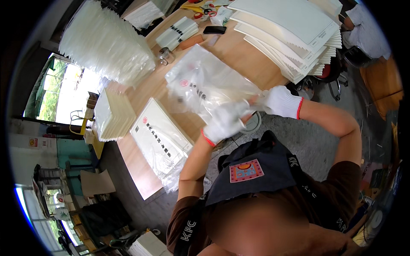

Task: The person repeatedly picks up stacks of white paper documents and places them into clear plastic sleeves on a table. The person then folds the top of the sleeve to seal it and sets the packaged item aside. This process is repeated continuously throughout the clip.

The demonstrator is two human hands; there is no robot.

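White knitted gloves with red cuffs cover both my hands. A clear plastic bag (213,79) with dark and red printing lies over the table's near edge, its open end toward me. My right hand (279,101) closes on the bag's near right corner. My left hand (224,122), somewhat blurred, grips the near edge of the bag just left of it; its fingertips are partly hidden by the crumpled film. Left of the bag rests a stack of white printed sheets in plastic (160,132), loose film bunched at its near end.
The wooden table (265,64) carries a tall stack of white paper sheets (286,25), a pile of clear plastic sleeves (106,47), a bagged stack (113,114), a glass jar (165,55), a phone (215,30) and scissors (210,12). Another person (367,30) sits far right.
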